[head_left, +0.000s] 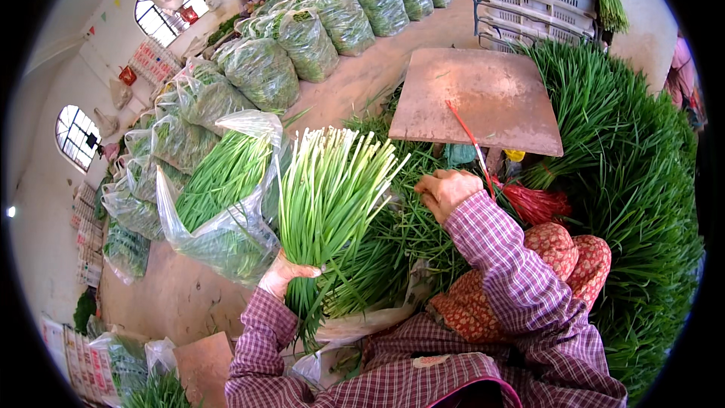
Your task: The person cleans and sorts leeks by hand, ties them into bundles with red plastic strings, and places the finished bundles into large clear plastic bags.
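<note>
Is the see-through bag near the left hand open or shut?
Open. The clear bag near the left hand has its mouth spread wide, and green stalks show inside.

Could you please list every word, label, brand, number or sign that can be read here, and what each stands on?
No text here can be read.
Pale stack, lower left: red markings, too small and blurred.
Pale stack, upper left: red markings, too blurred.
Clear bags: no text made out.
</note>
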The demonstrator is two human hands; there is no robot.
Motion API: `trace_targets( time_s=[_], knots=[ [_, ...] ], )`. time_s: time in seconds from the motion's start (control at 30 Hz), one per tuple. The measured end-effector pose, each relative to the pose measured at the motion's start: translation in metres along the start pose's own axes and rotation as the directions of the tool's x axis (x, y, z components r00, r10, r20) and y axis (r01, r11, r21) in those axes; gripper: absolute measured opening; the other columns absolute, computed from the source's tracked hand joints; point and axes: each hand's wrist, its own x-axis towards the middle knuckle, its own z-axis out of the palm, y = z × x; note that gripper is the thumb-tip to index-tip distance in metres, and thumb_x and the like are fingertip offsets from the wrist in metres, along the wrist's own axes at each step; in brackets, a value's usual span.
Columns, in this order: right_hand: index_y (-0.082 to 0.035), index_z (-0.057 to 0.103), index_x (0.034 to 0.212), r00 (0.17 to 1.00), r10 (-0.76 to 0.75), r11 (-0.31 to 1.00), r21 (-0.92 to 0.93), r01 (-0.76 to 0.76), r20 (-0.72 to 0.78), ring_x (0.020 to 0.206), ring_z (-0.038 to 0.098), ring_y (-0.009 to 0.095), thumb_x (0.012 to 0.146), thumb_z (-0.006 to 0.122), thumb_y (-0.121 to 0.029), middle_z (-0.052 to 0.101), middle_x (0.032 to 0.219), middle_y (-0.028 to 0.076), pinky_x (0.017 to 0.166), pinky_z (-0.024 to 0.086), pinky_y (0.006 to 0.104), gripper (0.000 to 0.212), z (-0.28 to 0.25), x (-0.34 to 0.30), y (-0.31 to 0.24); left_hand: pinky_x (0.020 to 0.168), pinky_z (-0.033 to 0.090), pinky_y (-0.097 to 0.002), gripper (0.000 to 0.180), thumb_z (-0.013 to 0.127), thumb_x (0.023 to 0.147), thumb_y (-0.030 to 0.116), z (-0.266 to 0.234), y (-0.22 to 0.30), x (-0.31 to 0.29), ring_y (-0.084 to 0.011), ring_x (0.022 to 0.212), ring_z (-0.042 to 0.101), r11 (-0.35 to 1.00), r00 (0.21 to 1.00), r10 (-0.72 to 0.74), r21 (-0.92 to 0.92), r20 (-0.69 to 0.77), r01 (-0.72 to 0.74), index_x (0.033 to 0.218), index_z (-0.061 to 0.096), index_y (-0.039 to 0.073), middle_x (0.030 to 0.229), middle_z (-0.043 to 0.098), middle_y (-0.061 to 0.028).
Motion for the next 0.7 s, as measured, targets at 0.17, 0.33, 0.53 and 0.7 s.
trace_targets(
  time_s=[0.17, 0.33, 0.53, 0.7],
  knots=[
    [-0.012, 0.061, 0.086, 0.888, -0.177, 0.965, 0.102, 0.241, -0.424, 0.079, 0.059, 0.025, 0.082, 0.061, -0.022, 0.059, 0.079, 0.006, 0.077, 0.047, 0.0385, 0.011, -0.018, 0.009, -0.019, 0.082, 0.054, -0.0337, 0.069, 0.073, 0.059, -0.012, 0.013, 0.008, 0.002, -0.0235, 0.095, 0.063, 0.998, 0.998, -0.057, -0.022, 0.037, 0.058, 0.123, 0.049, -0.001, 0.108, 0.061, -0.0121],
    [-0.014, 0.062, 0.084, 0.832, -0.187, 0.968, 0.044, 0.245, -0.522, 0.088, 0.054, 0.024, 0.077, 0.065, -0.02, 0.057, 0.088, 0.003, 0.079, 0.042, 0.0376, 0.01, -0.023, 0.017, -0.023, 0.079, 0.055, -0.0335, 0.067, 0.072, 0.059, -0.012, 0.013, -0.001, 0.005, -0.0239, 0.093, 0.064, 0.998, 0.997, -0.043, -0.039, 0.067, 0.045, 0.121, 0.049, -0.002, 0.107, 0.062, -0.0129],
    [-0.014, 0.063, 0.096, 0.85, -0.157, 0.967, 0.099, 0.237, -0.502, 0.103, 0.048, 0.03, 0.075, 0.07, -0.022, 0.052, 0.113, 0.007, 0.09, 0.038, 0.0445, 0.023, -0.01, 0.028, -0.029, 0.078, 0.056, -0.033, 0.067, 0.072, 0.059, -0.011, 0.006, -0.01, 0.005, -0.0233, 0.093, 0.063, 0.996, 0.995, -0.067, -0.059, 0.074, 0.072, 0.121, 0.049, -0.002, 0.104, 0.062, -0.0124],
    [-0.013, 0.062, 0.091, 0.877, -0.032, 0.96, 0.229, 0.161, -0.48, 0.107, 0.046, 0.031, 0.074, 0.071, -0.025, 0.05, 0.118, 0.008, 0.094, 0.037, 0.0459, 0.023, -0.004, 0.031, -0.027, 0.078, 0.054, -0.0304, 0.068, 0.074, 0.058, -0.009, 0.016, -0.006, 0.005, -0.0206, 0.092, 0.062, 1.0, 0.995, -0.019, 0.004, 0.098, 0.018, 0.121, 0.05, 0.0, 0.103, 0.062, -0.0096]
  ],
)
